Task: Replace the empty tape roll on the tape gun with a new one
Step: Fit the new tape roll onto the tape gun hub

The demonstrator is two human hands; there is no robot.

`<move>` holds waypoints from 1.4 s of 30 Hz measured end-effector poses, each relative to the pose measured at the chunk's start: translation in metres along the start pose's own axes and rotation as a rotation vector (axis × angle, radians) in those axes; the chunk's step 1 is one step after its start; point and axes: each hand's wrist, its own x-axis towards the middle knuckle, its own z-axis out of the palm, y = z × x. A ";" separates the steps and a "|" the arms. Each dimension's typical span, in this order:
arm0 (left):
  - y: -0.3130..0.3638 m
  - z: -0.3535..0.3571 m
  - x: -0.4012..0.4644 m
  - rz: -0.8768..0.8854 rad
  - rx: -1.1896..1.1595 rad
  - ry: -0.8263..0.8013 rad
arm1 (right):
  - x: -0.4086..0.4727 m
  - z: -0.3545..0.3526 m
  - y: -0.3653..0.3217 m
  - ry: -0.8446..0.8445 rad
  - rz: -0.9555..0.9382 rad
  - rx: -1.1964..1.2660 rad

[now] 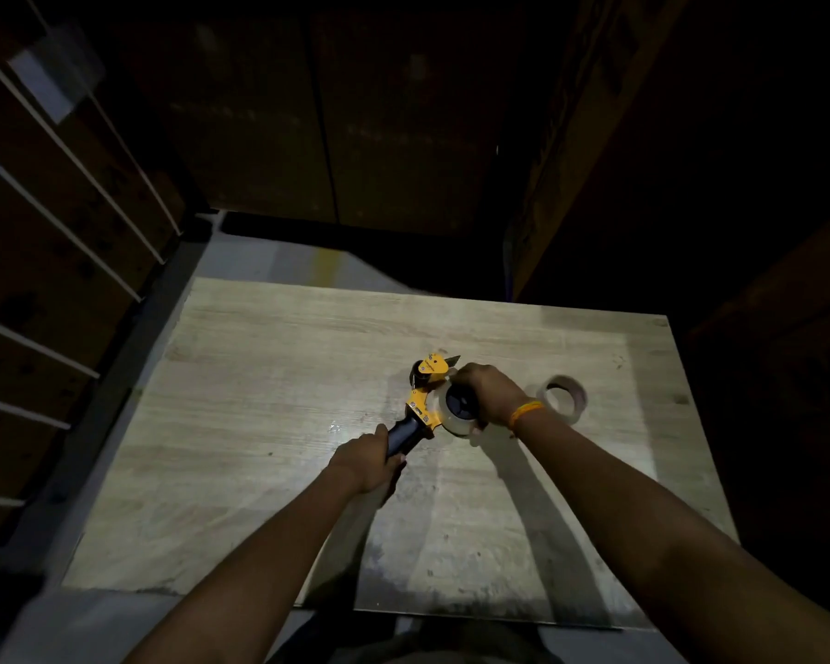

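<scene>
A yellow tape gun (425, 397) with a black handle lies on the light wooden table (269, 376). My left hand (372, 460) is closed around the handle. A clear tape roll (454, 414) sits on the gun's black hub, and my right hand (487, 393) grips that roll from the right, thumb under its edge. To the right of that hand an empty cardboard core (564, 397) lies flat on the table, apart from the gun.
Stacked brown cartons (58, 242) bound with white straps stand to the left. More dark cartons (336, 136) rise behind the table and to the right. Grey floor (269, 261) shows past the far edge.
</scene>
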 end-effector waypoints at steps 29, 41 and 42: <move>0.000 -0.004 -0.009 0.078 0.132 -0.039 | 0.026 0.032 -0.071 0.311 -0.147 0.042; -0.002 -0.022 -0.023 0.271 0.009 -0.319 | -0.011 0.056 -0.016 0.324 0.273 0.347; 0.001 -0.022 -0.027 0.309 0.003 -0.341 | -0.013 0.057 -0.017 0.359 0.243 0.407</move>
